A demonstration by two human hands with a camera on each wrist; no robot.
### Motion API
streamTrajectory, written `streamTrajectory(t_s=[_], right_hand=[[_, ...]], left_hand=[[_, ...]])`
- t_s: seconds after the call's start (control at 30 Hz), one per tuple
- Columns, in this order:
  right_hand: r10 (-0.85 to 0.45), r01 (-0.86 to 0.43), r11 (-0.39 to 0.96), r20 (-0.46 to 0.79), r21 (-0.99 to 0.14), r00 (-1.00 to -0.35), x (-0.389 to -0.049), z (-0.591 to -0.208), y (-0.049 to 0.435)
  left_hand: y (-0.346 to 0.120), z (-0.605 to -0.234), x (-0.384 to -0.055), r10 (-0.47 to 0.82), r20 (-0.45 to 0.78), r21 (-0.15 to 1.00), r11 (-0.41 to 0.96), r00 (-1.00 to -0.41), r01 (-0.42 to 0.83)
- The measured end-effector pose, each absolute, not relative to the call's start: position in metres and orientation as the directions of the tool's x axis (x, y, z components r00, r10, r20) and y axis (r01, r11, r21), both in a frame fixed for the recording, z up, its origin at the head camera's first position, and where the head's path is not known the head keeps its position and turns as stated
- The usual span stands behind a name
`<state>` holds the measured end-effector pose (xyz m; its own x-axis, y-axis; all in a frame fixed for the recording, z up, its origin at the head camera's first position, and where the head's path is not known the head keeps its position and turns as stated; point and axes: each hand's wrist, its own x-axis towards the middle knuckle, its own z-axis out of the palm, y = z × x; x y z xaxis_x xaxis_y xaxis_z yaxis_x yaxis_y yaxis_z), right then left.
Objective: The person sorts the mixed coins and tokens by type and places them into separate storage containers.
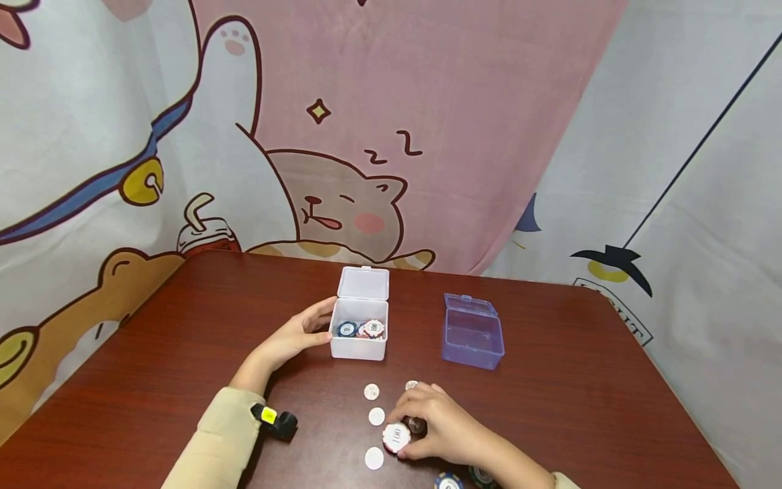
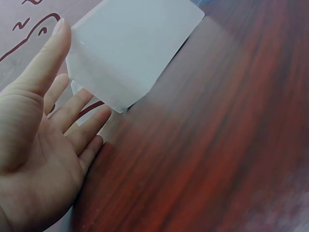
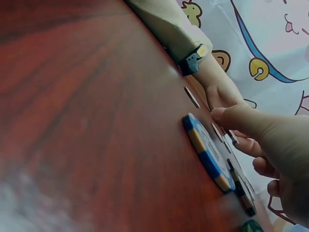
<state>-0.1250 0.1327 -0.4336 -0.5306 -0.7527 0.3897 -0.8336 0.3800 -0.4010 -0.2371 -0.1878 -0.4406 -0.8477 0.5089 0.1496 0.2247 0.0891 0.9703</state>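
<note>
My right hand (image 1: 442, 415) pinches a white-faced poker chip (image 1: 396, 438) marked 100 between thumb and fingers, low over the table. A dark chip (image 1: 417, 425) shows partly under that hand. My left hand (image 1: 298, 334) rests against the left side of an open white plastic box (image 1: 358, 350), its thumb by the front corner. In the left wrist view, the fingers of that hand lie fairly straight along the box wall. Inside the box are several poker chips (image 1: 374, 329). Small pale round discs (image 1: 376, 416) lie left of the held chip.
An open blue translucent box (image 1: 467, 355) stands right of the white one. Near the front edge lie a blue and yellow poker chip (image 1: 449, 481) and a dark green one (image 1: 482, 476). A printed cartoon curtain (image 1: 464, 136) hangs behind the brown table (image 1: 580, 380).
</note>
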Motion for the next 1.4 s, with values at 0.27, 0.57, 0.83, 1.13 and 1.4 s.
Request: streamTrajectory(t_s=[0.27, 0.57, 0.83, 1.13, 1.4], right_hand=[[-0.703, -0.810, 0.402, 0.424, -0.427, -0.572, -0.133, -0.429, 0.133], [-0.646, -0.790, 0.416, 0.465, -0.451, -0.606, -0.142, -0.421, 0.132], [-0.612, -0.773, 0.432, 0.479, -0.464, -0.629, -0.149, -0.414, 0.128], [-0.580, -0.740, 0.455, 0.466, -0.495, -0.668, -0.156, -0.406, 0.122], [-0.570, -0.747, 0.451, 0.486, -0.488, -0.662, -0.165, -0.397, 0.115]], left_hand=[[-0.188, -0.440, -0.237, 0.508, 0.144, 0.971, 0.092, -0.849, 0.219], [-0.187, -0.438, -0.237, 0.508, 0.142, 0.971, 0.095, -0.849, 0.219], [-0.186, -0.439, -0.237, 0.509, 0.140, 0.971, 0.096, -0.849, 0.217], [-0.187, -0.439, -0.237, 0.511, 0.146, 0.971, 0.091, -0.847, 0.223], [-0.188, -0.440, -0.236, 0.509, 0.149, 0.969, 0.095, -0.848, 0.227]])
